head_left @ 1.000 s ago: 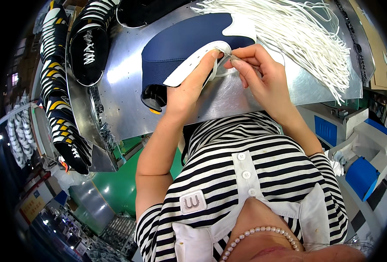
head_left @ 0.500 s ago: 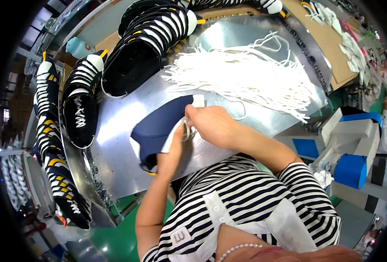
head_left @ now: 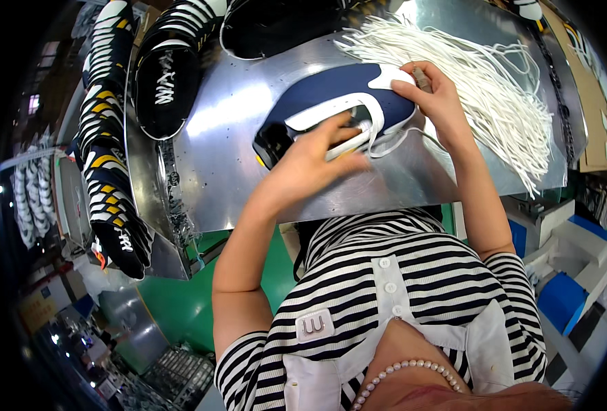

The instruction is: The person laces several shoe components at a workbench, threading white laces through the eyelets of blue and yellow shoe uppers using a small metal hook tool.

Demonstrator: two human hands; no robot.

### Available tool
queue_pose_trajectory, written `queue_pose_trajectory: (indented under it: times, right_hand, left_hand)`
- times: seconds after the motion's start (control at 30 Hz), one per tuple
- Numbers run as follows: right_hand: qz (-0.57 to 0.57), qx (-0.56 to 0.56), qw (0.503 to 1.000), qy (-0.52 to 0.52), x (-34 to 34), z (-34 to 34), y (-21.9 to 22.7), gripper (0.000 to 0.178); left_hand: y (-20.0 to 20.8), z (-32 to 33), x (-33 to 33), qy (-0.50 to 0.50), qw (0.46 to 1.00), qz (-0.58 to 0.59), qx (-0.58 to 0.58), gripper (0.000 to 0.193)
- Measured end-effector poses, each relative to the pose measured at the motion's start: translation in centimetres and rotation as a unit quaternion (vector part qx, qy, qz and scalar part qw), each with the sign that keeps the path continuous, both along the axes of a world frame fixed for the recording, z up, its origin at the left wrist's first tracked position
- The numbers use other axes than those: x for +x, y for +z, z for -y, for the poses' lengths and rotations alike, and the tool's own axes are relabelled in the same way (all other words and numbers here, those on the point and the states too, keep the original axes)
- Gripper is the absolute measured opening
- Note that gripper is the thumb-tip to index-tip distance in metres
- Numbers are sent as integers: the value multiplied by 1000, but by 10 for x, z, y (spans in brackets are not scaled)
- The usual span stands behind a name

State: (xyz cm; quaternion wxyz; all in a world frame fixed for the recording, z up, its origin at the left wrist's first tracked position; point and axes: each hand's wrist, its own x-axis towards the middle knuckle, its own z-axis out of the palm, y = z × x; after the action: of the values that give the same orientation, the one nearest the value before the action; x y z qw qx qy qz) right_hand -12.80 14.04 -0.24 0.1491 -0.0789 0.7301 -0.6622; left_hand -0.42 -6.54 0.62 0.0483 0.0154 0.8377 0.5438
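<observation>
A navy and white shoe upper (head_left: 324, 88) lies on its side over the metal table, its opening facing me. A white shoelace (head_left: 394, 145) runs from the opening and loops off to the right. My right hand (head_left: 444, 103) pinches the upper's white end between thumb and fingers; a small brownish thing by its fingertips is too unclear to name. My left hand (head_left: 310, 164) is at the opening, slightly blurred, with its fingers spread and nothing visible held in them. Its fingertips are partly within the opening; whether they touch the upper is unclear.
A big bundle of white laces (head_left: 468, 89) spreads across the metal table (head_left: 228, 164) at the far right. Nested shoe uppers (head_left: 105, 157) form a long row on the left, with further stacks (head_left: 170, 82) at the back. Blue-and-white equipment (head_left: 567, 274) stands at right.
The upper has turned so its side and opening show, with my right hand on its white end. My left hand has let go of its edge and spread its fingers. The whole view has shifted.
</observation>
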Motion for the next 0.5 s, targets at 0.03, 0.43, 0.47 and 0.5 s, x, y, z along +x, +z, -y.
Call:
queue_pose_trajectory:
  times: [0.03, 0.43, 0.47, 0.5]
  right_hand:
    - [-8, 0, 1000, -10, 3, 0, -3, 26]
    - [73, -49, 989, 117, 45, 21, -12, 24]
    - [62, -47, 985, 156, 50, 16, -12, 23]
    - [38, -20, 983, 179, 57, 6, -16, 21]
  left_hand:
    - [5, -2, 3, -16, 995, -22, -95, 32]
    - [9, -18, 0, 102, 921, -256, -274, 15]
    - [14, -15, 0, 109, 936, -225, -248, 15]
    - [19, -10, -1, 129, 939, -214, -237, 15]
